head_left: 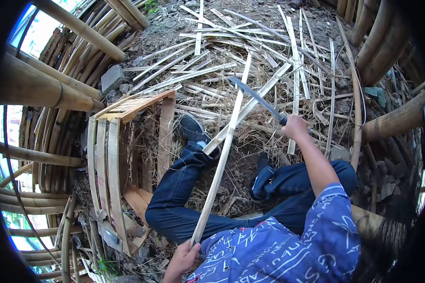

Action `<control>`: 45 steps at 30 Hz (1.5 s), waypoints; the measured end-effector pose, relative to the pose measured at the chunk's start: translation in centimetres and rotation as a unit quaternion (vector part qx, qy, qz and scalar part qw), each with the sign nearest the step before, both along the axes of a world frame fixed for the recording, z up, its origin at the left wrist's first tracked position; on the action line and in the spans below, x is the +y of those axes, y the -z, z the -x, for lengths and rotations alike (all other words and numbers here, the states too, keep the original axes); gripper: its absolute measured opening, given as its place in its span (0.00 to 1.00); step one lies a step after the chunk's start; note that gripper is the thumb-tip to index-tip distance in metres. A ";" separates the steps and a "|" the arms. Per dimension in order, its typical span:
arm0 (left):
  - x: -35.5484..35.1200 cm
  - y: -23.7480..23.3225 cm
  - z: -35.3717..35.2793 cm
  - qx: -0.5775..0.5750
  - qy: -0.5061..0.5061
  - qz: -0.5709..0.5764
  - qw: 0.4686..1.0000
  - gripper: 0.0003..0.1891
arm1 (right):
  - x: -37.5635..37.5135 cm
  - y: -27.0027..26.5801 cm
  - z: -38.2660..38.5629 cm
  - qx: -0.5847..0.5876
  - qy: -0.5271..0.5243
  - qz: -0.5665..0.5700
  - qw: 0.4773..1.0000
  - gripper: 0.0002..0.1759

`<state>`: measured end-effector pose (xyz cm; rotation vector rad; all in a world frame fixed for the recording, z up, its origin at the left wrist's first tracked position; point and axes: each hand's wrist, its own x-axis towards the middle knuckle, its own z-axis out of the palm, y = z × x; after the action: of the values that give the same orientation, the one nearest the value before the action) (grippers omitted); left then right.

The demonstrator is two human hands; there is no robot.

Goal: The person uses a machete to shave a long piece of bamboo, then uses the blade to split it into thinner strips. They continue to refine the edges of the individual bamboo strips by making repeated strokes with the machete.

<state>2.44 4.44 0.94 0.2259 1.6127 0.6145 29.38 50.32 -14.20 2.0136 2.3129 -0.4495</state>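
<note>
My left hand (183, 258) is closed around the near end of a long bamboo strip (216, 188), low by my waist. The strip runs forward between my legs, its far end over the litter of split pieces. In my right hand (295, 127) is the dark handle of a machete (262, 100), held out to the right of the strip. Its long, slightly curved blade points forward and left, the tip close to the strip's far part. Another pale bamboo strip (269, 86) lies slantwise under the held one, crossing it near my left shoe (192, 128).
Many split bamboo strips (208, 73) and shavings litter the ground ahead. A slatted wooden crate (113, 155) stands left of my legs, with a grey block (112, 79) beyond it. Thick bamboo poles (38, 85) line the left side; more poles (396, 118) lean at the right.
</note>
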 end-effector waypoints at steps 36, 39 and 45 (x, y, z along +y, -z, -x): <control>14.4 10.3 -2.6 -0.411 -0.159 -0.119 0.890 0.11 | -21.3 -6.7 3.9 0.690 0.158 0.569 0.418 0.06; 13.7 10.3 -3.2 -0.485 -0.218 -0.181 0.827 0.23 | -21.0 -6.0 4.4 0.701 0.222 0.593 0.328 0.06; 12.2 10.3 -3.1 -0.424 -0.118 -0.222 0.870 0.32 | -20.7 -4.3 4.6 0.729 0.255 0.609 0.181 0.06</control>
<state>5.52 16.63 -9.37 0.0663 0.6317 1.0913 24.77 29.60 -9.88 0.6754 -0.3690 -3.4217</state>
